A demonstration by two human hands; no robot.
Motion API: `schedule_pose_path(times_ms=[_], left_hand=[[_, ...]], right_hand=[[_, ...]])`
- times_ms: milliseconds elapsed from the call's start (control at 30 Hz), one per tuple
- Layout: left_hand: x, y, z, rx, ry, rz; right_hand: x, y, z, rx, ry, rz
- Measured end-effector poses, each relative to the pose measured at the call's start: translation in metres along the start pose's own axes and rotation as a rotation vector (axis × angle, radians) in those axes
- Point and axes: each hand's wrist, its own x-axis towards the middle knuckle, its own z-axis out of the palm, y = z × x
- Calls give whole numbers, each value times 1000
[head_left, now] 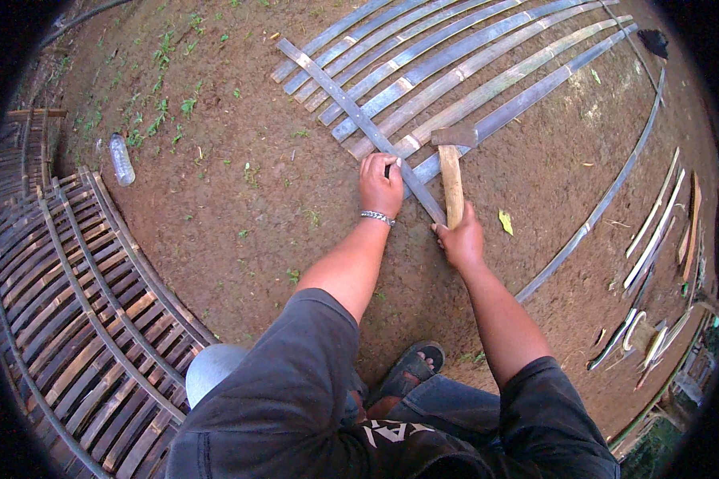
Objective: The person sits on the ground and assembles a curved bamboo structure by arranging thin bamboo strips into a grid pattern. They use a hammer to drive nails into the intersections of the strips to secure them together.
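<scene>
My right hand (463, 236) is wrapped round the wooden handle of a hammer (450, 180); its dull brown metal head lies over the nearest long bamboo slat. The thumb of that hand is by the near end of a bamboo crosspiece (339, 97), which lies slantwise over the slats' ends. My left hand (382, 185), with a chain bracelet at the wrist, is closed at the crosspiece where it passes over the slats. A small dark gap or object shows between its fingers; I cannot make out which. Several long bamboo slats (443, 54) lie side by side on the soil, fanning away.
A slatted bamboo panel (80, 279) stands at the left, near a clear plastic bottle (121, 160). A long curved bamboo strip (615, 199) lies at the right, with loose offcuts (655, 227) beyond it. Something pale and rounded (209, 371) is beside my left leg.
</scene>
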Motion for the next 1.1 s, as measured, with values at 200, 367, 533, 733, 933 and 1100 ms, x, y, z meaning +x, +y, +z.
schedule_pose_path(times_ms=[200, 367, 533, 733, 933, 1100], left_hand=[[-6, 24, 7, 69, 16, -82], [-21, 34, 22, -85, -26, 37], [-22, 22, 30, -36, 10, 42], [-17, 25, 27, -22, -35, 54], [-11, 13, 8, 59, -298, 167], [-13, 4, -5, 85, -315, 287]], right_hand=[[0, -23, -16, 38, -85, 127], [-5, -19, -11, 44, 0, 68], [-2, -13, -3, 115, -60, 200], [-3, -7, -4, 35, -7, 134], [-6, -13, -13, 43, -33, 140], [-9, -28, -11, -55, 45, 90]])
